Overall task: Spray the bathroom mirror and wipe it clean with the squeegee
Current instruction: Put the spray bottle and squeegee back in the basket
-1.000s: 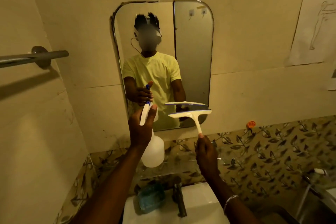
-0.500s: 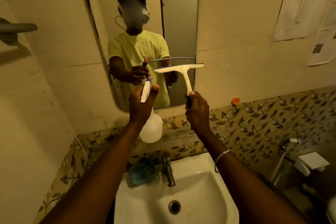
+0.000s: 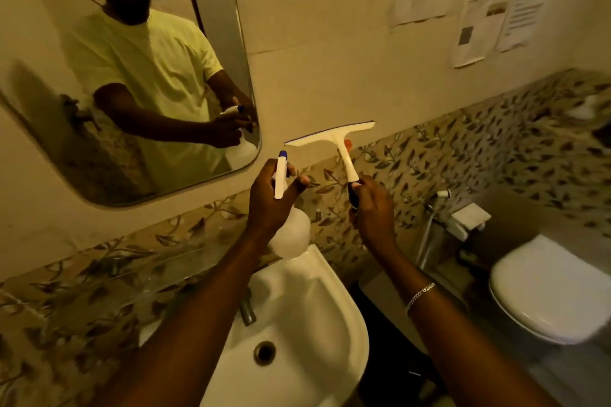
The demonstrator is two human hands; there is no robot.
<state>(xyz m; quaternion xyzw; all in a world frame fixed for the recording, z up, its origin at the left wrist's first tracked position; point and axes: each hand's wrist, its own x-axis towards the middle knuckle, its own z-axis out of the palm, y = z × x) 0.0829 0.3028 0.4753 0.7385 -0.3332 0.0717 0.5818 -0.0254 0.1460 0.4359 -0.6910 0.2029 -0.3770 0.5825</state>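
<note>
The rounded wall mirror (image 3: pixel 99 76) hung at ten o'clock. The left hand (image 3: pixel 269 198) gripped the white blue-nozzled spray bottle (image 3: pixel 281 175); the right hand (image 3: pixel 372 208) held the white T-shaped squeegee (image 3: pixel 334 137) at twelve o'clock. Spraying seemed pending; aim the nozzle leftward.

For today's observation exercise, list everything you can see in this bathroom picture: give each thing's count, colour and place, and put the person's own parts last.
mirror: one, rounded corners, on the wall, upper left.
spray bottle: one, white with blue nozzle tip, above the sink.
squeegee: one, white with dark grip, blade up, in front of the wall right of the mirror.
sink: one, white, bottom centre.
tap: one, metal, at the sink's back edge.
toilet: one, white, lid down, right.
papers: several, white, on the wall, upper right.
leaf-pattern tiles: a band along the wall.
bracelet: one, silver, right wrist.
left hand: grips the spray bottle.
right hand: grips the squeegee handle.
</note>
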